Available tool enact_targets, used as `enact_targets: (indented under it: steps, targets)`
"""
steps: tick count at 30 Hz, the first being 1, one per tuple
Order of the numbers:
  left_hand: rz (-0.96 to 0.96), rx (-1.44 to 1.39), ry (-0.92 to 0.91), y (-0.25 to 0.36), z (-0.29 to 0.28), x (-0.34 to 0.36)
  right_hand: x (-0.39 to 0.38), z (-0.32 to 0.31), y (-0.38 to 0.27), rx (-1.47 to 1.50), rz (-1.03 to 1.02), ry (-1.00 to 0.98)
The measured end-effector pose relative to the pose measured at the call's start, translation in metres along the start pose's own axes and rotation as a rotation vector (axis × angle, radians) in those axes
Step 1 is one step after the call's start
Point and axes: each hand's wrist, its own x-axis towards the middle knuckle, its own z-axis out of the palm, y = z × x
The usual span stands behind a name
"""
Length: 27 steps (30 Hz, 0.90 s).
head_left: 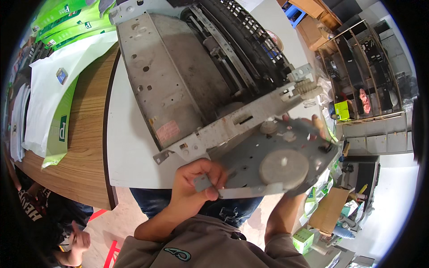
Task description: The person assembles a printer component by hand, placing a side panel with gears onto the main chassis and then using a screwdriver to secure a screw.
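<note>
Workshop surroundings frame the scene: a white bench [129, 147] with a rounded near edge carries the work, a wooden counter [87, 147] adjoins its left edge, green-and-white cartons [67, 20] are stacked at the far left corner, and a rack of open compartments [362, 76] stands well to the right. A large sheet-metal printer chassis [178, 85] rests tilted across the middle of the bench, roller assembly uppermost, its near corner overhanging the near edge. A grey side plate [272, 156] carrying a round grey disc [283, 167] and a small white gear [269, 127] is held against that near corner, clear of the bench surface. The left hand [196, 185] is clenched on the lower left corner of the plate, thumb on top and fingers curled beneath. The right hand [308, 129] supports the plate from behind at its far right edge; only fingertips show over the rim, so its grasp appears closed on the plate but cannot be fully confirmed. For good handling, judged from this position: keep the plate parallel to the chassis wall, support both ends evenly, avoid pressing on the disc or gear, and keep fingers clear of the sharp stamped edges and mating tabs.
</note>
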Motion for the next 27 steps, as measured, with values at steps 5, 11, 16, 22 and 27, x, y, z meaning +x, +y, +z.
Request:
enact_targets:
  steps: [5, 11, 16, 22, 27]
  targets:
    - [-0.058, 0.245, -0.223, 0.014, -0.019, -0.021, 0.016, -0.049, -0.052, -0.516, 0.101, -0.276]
    - [-0.043, 0.450, -0.416, 0.019, -0.033, -0.040, 0.029, 0.003, -0.059, -0.792, 0.163, -0.627]
    - [-0.051, 0.475, -0.320, 0.024, -0.035, -0.068, 0.022, 0.029, -0.051, -0.893, 0.119, -0.914]
    - [-0.109, 0.444, -0.234, 0.031, -0.038, -0.080, -0.012, -0.020, -0.074, -0.730, -0.060, -0.196]
    - [0.155, 0.828, -0.359, 0.054, -0.043, -0.099, -0.128, -0.158, -0.044, -0.064, 0.012, 0.160]
